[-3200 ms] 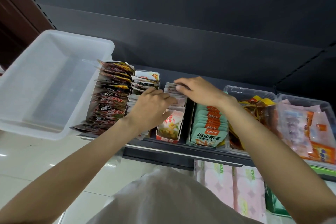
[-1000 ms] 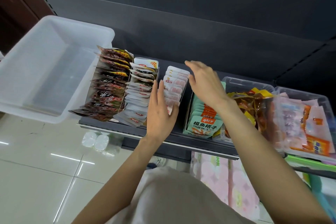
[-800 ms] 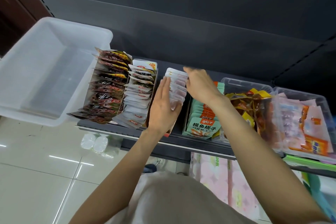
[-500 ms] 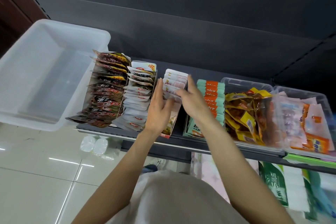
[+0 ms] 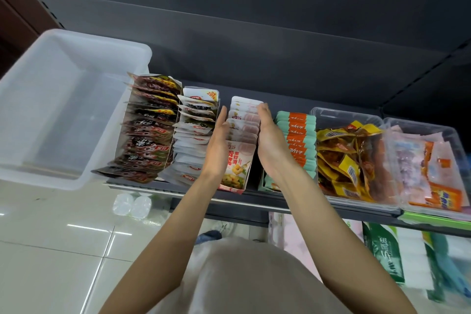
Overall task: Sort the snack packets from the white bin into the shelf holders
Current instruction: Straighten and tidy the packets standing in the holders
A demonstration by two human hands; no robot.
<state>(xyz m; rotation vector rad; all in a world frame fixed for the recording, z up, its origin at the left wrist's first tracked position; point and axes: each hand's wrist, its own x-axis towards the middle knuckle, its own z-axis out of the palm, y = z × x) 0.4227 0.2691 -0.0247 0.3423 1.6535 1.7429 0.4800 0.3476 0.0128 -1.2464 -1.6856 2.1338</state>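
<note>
A row of pink-and-white snack packets point(image 5: 244, 120) stands in a cardboard holder point(image 5: 235, 168) on the dark shelf point(image 5: 254, 199). My left hand point(image 5: 216, 145) lies flat against the row's left side and my right hand point(image 5: 270, 145) flat against its right side, fingers straight, both pressing the packets between them. The white bin point(image 5: 61, 109) sits at the left end of the shelf with no packets visible inside. Left of my hands stand a holder of dark red packets point(image 5: 150, 130) and a holder of white packets point(image 5: 196, 135).
Right of my hands is a row of green-and-orange packets point(image 5: 298, 140), then a clear tub of yellow-brown packets point(image 5: 351, 155) and another of pink and orange packets point(image 5: 428, 168). Below the shelf are tissue packs point(image 5: 382, 250) and a tiled floor point(image 5: 51, 250).
Both hands have gone from handling the top of the pink-and-white packets to lying flat on either side of the row. The view shifted slightly.
</note>
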